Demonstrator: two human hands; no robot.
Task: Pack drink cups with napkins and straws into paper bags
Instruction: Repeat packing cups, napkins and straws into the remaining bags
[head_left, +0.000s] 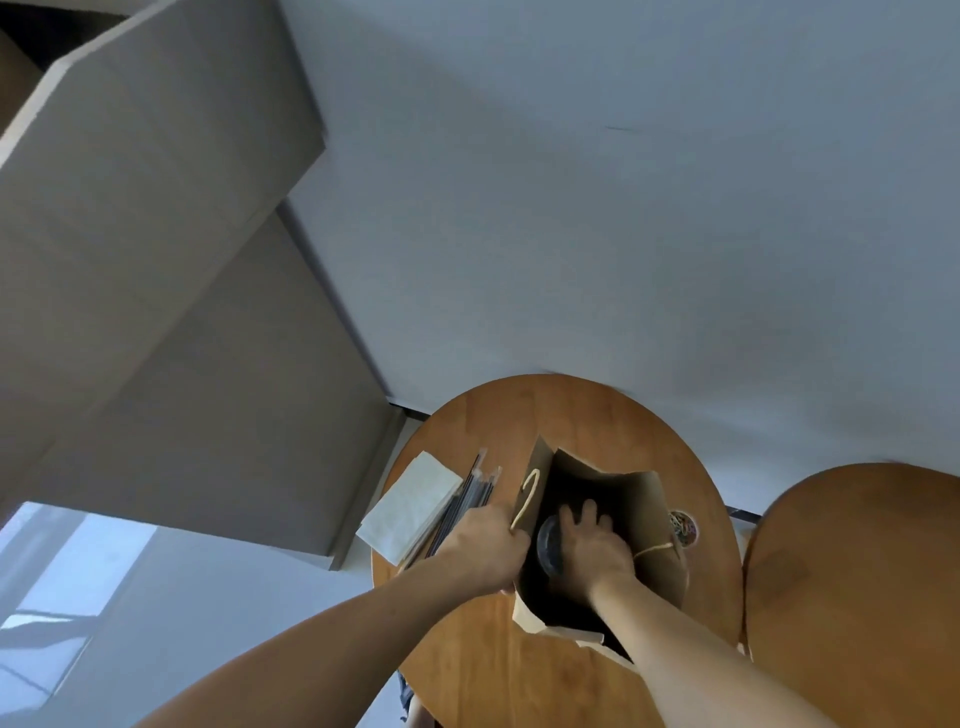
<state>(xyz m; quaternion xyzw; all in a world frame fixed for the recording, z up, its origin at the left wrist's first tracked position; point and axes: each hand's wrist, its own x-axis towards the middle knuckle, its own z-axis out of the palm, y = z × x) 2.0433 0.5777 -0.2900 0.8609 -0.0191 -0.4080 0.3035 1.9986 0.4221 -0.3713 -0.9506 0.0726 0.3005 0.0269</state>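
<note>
From the head view, the paper bag (654, 499) stands open on the round bench (571, 410), just in front of you, its mouth pulled wide and its inside dark. It is plain brown kraft paper, creased along the side folds, with 2 pale twisted-cord handles: 1 handle (527, 496) curves over the left wall, and the other lies across the right wall.

Down inside the bag sits a cup (548, 543). Only its round, dark, glossy lid shows, close against the left wall.

Your left hand (483, 551) has its fingers curled over the left rim of the bag and pinches the paper there. Your right hand (592, 545) reaches into the bag with its fingers spread, lying on or just beside the cup lid. You cannot tell from here whether it actually has hold of the cup.

Left of the bag, a flat stack of white napkins (415, 504) lies square-cornered on the bench. Between the stack and the bag lies a bundle of long thin straws (467, 501), dark in clear wrappers, touching the napkins.

Behind the bag's right wall, a small round patterned lid (683, 527) peeks out.

The bench top is smooth, warm-toned wood with visible grain; a second wooden top (857, 571) of the same look stands just beside it on the right
</note>
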